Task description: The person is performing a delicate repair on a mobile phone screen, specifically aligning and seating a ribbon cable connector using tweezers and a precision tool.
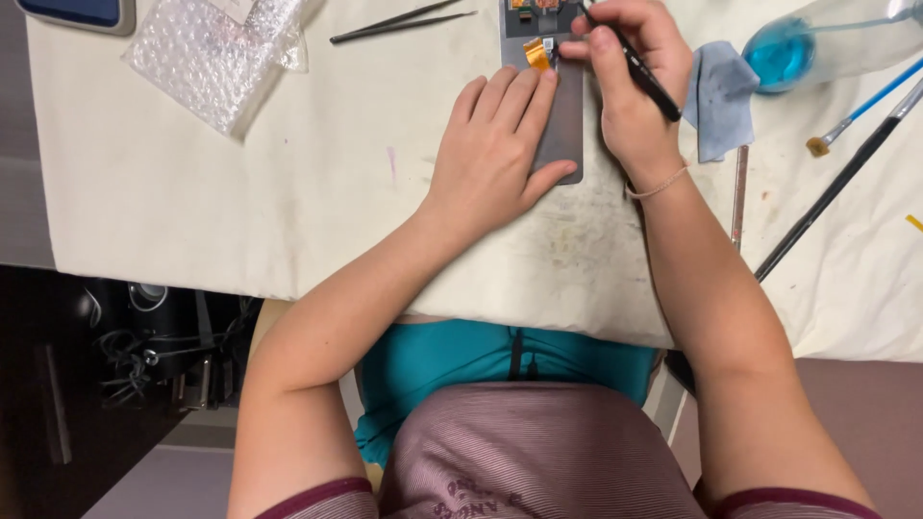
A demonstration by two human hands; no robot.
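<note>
My left hand (495, 144) lies flat pinning the opened grey phone (561, 115), right hand (630, 82) pinching a black tool (646, 77) at the orange ribbon cable (536, 53); work looks mid-way, cable not yet freed.

Head view, steeply down, close

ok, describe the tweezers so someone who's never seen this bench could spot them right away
Start at the cream cloth covering the table and go to its far edge. There, between the bubble wrap bag and the grey phone panel under the left hand, lie the tweezers. They are thin, dark metal, two arms meeting in one point, unlike the blue-handled brush to the right.
</note>
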